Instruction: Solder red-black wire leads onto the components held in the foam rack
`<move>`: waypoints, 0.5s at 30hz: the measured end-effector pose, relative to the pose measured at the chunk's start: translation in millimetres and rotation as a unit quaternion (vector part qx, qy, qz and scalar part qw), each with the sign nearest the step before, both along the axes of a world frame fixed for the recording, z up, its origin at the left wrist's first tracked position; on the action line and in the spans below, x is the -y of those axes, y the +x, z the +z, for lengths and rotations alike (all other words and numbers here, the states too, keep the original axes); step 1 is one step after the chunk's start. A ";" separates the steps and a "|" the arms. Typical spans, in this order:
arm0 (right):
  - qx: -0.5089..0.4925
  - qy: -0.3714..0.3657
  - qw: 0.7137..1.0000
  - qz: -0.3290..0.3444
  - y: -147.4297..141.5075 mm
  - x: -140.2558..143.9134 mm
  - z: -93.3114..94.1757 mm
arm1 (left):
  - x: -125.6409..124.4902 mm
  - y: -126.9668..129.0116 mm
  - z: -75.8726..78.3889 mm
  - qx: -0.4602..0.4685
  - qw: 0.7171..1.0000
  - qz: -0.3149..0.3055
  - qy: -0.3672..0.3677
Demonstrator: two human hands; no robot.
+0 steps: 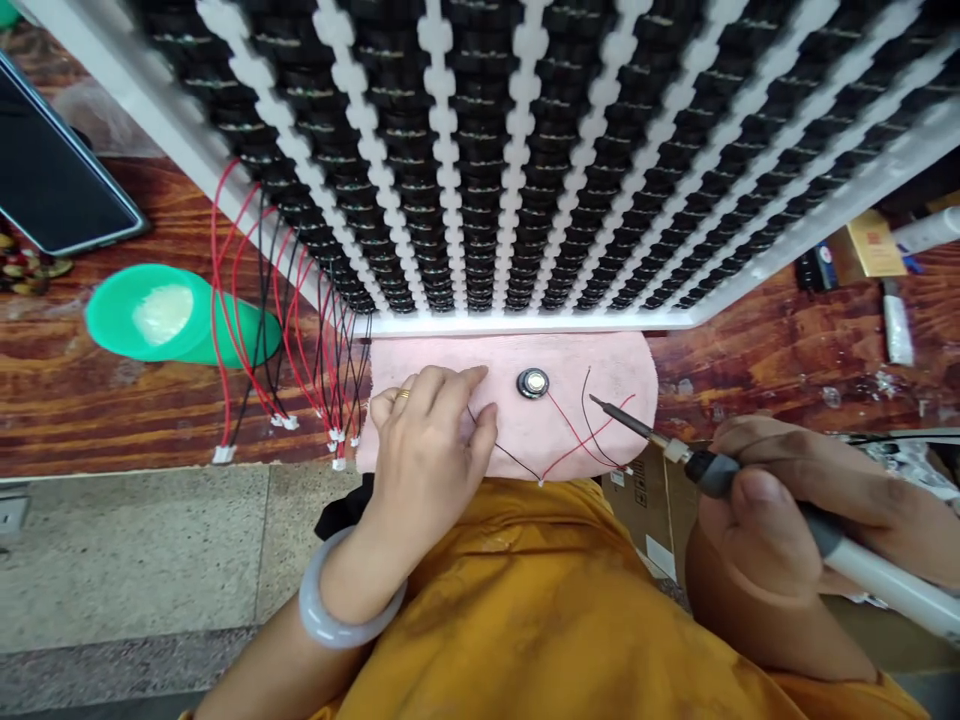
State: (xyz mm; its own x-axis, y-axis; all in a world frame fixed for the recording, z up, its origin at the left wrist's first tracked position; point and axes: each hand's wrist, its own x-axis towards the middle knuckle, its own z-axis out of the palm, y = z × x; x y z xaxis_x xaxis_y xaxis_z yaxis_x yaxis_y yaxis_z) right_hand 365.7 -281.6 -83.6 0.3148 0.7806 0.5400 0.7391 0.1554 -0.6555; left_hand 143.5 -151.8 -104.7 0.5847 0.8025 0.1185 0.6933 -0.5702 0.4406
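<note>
From my head camera, my left hand (431, 440) lies palm down on the pink pad (615, 370) at the near edge of the wooden table (112, 420). Its fingers are spread loosely and curled a little, gripping nothing that I can see, with the fingertips resting on the pad near a thin black wire (504, 455). There is a ring on one finger and a pale bangle (330, 620) around that wrist.

My right hand (780, 520) is closed around a soldering iron (750, 490), thumb on top of the dark grip, the white handle running off to the lower right. Its tip (594, 400) points left and sits over the pad, just beside the red and black wires (581, 440) that loop out from the small round speaker (532, 383). I cannot tell whether the tip touches the pad or a wire. The speaker lies flat on the pad, between my two hands and nearer the far edge.

Behind the pad a large white tray (525, 322) packed with rows of black parts fills the top of the view. To its left hang bundles of red and black leads (285, 330) with white plugs, in front of a green cup (157, 315) lying on its side. A dark tablet (52, 170) sits further left.
</note>
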 end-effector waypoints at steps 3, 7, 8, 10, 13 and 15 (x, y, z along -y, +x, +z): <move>0.009 0.056 0.998 -0.004 5.2 2.5 -6.8 | 0.2 8.5 2.5 0.039 0.999 -0.026 0.016; -0.009 0.066 0.998 -0.023 10.4 6.1 -12.5 | -6.8 26.5 7.2 0.000 0.995 -0.097 -0.015; -0.015 0.068 0.997 -0.019 11.9 7.2 -12.7 | -9.6 30.7 7.9 -0.021 0.994 -0.108 -0.026; -0.012 0.071 0.997 0.012 14.2 9.0 -10.9 | -15.9 37.4 8.7 -0.051 0.990 -0.120 -0.048; -0.018 0.033 0.999 0.001 12.9 10.9 -3.8 | -25.5 42.2 8.7 -0.063 0.986 -0.139 -0.072; -0.041 -0.011 0.999 -0.034 9.9 11.3 0.1 | -31.0 43.4 8.6 -0.064 0.983 -0.155 -0.071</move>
